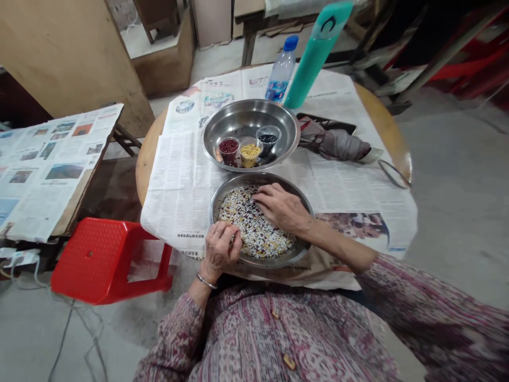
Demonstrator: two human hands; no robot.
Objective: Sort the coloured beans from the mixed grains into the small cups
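A round metal tray [296,183] in front of me holds a mix of white grains with dark, red and yellow beans [254,228]. My right hand [283,208] reaches over its right side, fingers bent together with the tips down at the mix. At the near left rim is my left hand [222,246], its fingers curled closed; whatever lies in them is hidden. Beyond the tray stands a steel basin [246,111] with three clear cups inside: red beans [229,147], yellow kernels [250,152] and black beans [268,138].
Newspaper [170,175] covers the round wooden table [384,127]. A water bottle [281,69] and a tall turquoise bottle [318,55] stand behind the basin. A folded umbrella [338,143] lies to the right. A red stool [95,254] stands left on the floor, near cables.
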